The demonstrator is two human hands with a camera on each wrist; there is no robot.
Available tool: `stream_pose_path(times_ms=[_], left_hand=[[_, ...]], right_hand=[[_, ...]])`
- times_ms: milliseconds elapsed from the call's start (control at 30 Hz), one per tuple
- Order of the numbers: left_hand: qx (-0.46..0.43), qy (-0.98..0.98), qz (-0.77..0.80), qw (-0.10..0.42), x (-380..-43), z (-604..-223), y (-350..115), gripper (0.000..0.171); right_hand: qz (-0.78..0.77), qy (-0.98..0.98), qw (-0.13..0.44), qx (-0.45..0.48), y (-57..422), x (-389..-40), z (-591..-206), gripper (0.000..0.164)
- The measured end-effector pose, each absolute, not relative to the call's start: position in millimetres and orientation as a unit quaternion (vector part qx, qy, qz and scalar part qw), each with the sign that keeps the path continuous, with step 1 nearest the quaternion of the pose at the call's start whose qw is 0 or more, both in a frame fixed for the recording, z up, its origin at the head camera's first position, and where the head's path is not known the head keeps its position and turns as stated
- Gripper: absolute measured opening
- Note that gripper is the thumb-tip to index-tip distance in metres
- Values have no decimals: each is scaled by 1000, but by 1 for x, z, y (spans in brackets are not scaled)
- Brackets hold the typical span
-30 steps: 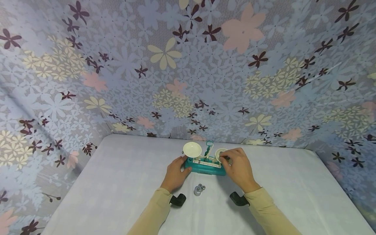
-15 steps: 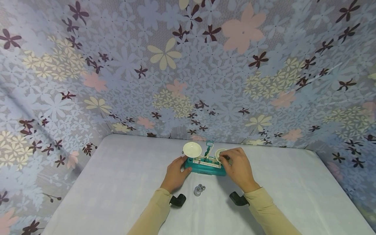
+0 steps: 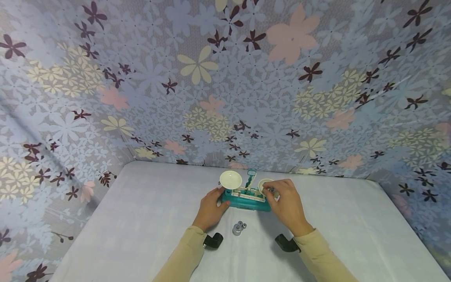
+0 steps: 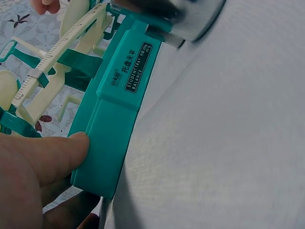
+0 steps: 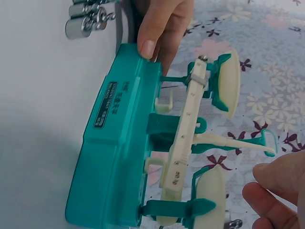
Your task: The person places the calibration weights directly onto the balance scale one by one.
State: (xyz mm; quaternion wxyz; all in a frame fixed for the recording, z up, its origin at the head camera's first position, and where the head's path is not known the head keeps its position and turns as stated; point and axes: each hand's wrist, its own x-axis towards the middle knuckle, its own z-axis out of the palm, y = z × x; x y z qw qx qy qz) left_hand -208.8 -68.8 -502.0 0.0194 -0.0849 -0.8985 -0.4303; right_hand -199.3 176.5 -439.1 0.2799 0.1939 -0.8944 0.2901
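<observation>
The left hand [image 3: 210, 207] clasped the teal plastic tray balance [image 3: 246, 203] on the flat white table [image 3: 169, 203], for steadiness, I judged. The right hand [image 3: 287, 203], apparently released, hovered near the round cream pan [image 5: 211, 195] holding metallic weights [image 5: 234, 223].

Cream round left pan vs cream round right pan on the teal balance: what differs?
The left pan shows a bare face; the right pan has shiny metal in or just over it.
The left pan is uncovered in the head view; the right pan is partly hidden by the right hand.
Shared: both cream and round, mounted on the teal balance.
</observation>
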Motion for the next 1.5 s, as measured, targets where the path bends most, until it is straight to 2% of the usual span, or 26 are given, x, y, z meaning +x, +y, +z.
stream_pose_path(times_ms=[333, 1067, 1500], left_hand=[[-88, -900, -426, 20, -210, -506, -70, 56], [-91, -897, -431, 25, -210, -505, -70, 56], [-95, -898, -429, 27, -209, -502, -70, 56]], right_hand=[[307, -888, 279, 200, 172, -188, -436, 13], [345, -888, 232, 197, 150, -160, -451, 26], [359, -896, 181, 188, 134, -147, -459, 25]])
